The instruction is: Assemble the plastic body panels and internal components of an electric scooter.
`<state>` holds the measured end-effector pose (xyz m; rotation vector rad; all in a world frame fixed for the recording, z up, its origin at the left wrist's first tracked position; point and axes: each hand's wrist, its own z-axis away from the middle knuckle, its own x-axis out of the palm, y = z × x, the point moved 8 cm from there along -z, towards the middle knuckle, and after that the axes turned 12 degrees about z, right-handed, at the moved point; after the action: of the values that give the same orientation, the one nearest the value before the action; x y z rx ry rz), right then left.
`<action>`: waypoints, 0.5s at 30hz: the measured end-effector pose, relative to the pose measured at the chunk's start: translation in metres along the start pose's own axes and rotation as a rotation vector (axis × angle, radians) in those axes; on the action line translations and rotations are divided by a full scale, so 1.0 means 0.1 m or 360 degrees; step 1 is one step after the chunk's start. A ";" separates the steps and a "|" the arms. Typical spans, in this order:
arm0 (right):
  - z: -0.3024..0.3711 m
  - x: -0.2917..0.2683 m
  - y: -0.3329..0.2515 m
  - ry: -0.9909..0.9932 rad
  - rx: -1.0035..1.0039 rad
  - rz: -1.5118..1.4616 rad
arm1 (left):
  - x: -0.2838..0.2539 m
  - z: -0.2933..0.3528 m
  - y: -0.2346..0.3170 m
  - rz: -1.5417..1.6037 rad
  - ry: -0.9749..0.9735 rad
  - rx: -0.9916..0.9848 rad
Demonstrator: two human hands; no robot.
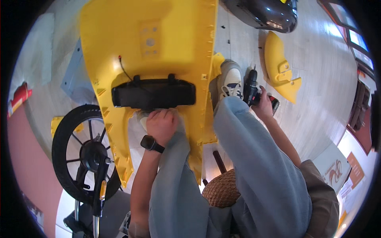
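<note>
A large yellow molded panel [180,43] stretches out in front of me between my legs. Across its near part lies a long black housing [154,93], with a thin dark cable [126,71] ending in a red tip. My left hand [162,125] is closed at the housing's near edge, beside a cutout in the panel; the undersides of its fingers are hidden. On the floor right of my shoe, my right hand [262,104] wraps round the grip of a black cordless drill [250,85], whose bit points away from me.
A black spoked wheel on a fork [89,154] stands at the left. Curved yellow trim pieces [278,65] lie right of the drill. A glossy black shell [264,14] is at the far right. A woven seat [221,188] shows between my legs; a white box [331,168] is at the right.
</note>
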<state>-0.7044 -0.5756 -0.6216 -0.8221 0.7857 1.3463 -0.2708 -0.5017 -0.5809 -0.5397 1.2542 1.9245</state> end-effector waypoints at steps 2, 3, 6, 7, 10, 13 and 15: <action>-0.07 -0.19 -0.04 -0.0125 0.0051 0.0330 | -0.18 0.00 0.18 0.0275 0.0246 0.0372; -0.11 -0.36 -0.03 -0.0136 0.0157 0.0439 | -0.23 -0.09 0.25 0.0282 0.0253 0.0364; -0.45 -1.10 -0.74 0.0109 -0.0336 0.0223 | -0.72 -0.22 0.43 0.0084 0.0711 0.0469; -0.60 -1.28 -0.99 0.0209 -0.0439 0.0045 | -0.71 -0.29 0.40 0.0014 0.0743 0.0481; -1.25 -1.29 -1.57 0.0280 -0.0641 -0.0163 | -0.63 -0.46 0.28 0.0017 0.0756 0.0481; -1.83 -0.99 -1.77 0.0280 -0.0573 0.0051 | -0.53 -0.61 0.24 0.0099 0.0762 0.0529; -1.94 -0.89 -1.91 0.0183 -0.0476 0.0138 | -0.53 -0.62 0.17 0.0071 0.0698 0.0426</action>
<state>-0.5224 -0.7969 -0.6330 -1.1188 0.7250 1.5271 -0.2550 -0.5805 -0.5610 -0.8255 1.7819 1.6857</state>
